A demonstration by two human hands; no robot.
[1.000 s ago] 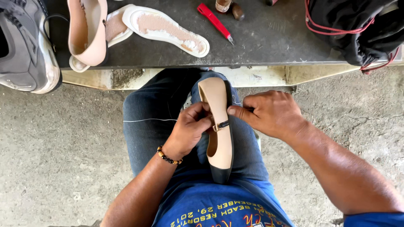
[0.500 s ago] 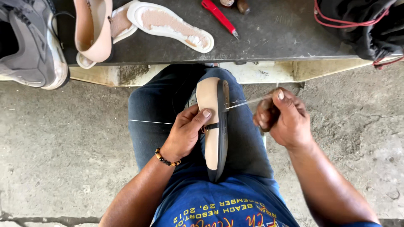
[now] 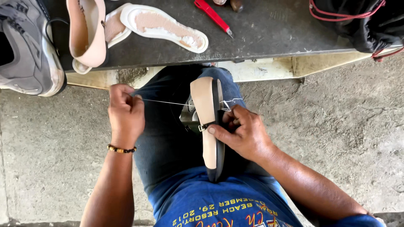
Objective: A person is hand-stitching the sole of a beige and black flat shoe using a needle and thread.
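A beige flat shoe [image 3: 208,122] with a black sole edge stands on its side on my lap, over my jeans. My right hand [image 3: 242,132] grips it at the middle, thumb on the small strap buckle. My left hand [image 3: 125,115], with a bead bracelet at the wrist, is closed on a thin pale thread [image 3: 168,102]. The thread runs taut from my left fist across to the shoe's edge near my right fingers.
A dark workbench [image 3: 269,31] lies ahead. On it are a second beige shoe [image 3: 86,31], two loose insoles [image 3: 164,27], a red-handled tool [image 3: 212,11], a grey sneaker [image 3: 27,50] at left and a black bag [image 3: 362,21] with red cord at right. Concrete floor lies around.
My hands swapped roles: the left let go of the shoe and pulled the thread out to the left; the right moved in and took hold of the shoe, which turned onto its side.
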